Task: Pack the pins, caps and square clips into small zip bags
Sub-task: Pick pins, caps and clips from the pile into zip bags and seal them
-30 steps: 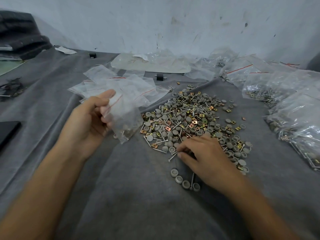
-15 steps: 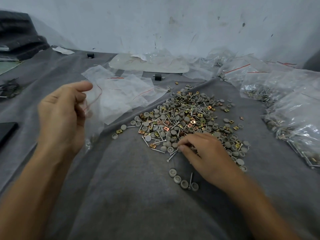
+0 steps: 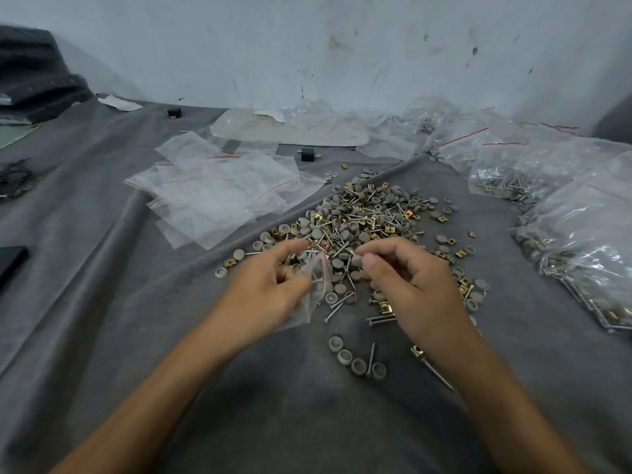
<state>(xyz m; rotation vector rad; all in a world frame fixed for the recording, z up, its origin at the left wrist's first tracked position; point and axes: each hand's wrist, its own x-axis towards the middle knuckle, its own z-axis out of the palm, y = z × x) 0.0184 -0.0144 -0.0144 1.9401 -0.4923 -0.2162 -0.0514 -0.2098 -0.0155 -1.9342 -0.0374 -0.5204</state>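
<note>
Moved back to the pile point(image 3: 369, 213), a zip bag point(image 3: 319, 285) is gripped by the left hand point(image 3: 263, 295). One grey cap point(image 3: 357, 261) is pinched by the right hand point(image 3: 410, 285).

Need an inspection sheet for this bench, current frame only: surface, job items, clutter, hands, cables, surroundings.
Surface: grey cloth, creased, covers the table.
Job's things: mixed pile of pins, caps and square clips at centre; empty zip bags behind it to the left; filled bags at right; four caps in a row near the person.
Clutter: small black block beside the empty zip bags; dark flat object at left edge.
Hands: left hand holds a small zip bag; right hand pinches a grey cap.
Cables: nothing seen.
Surroundings: scuffed white wall.
</note>
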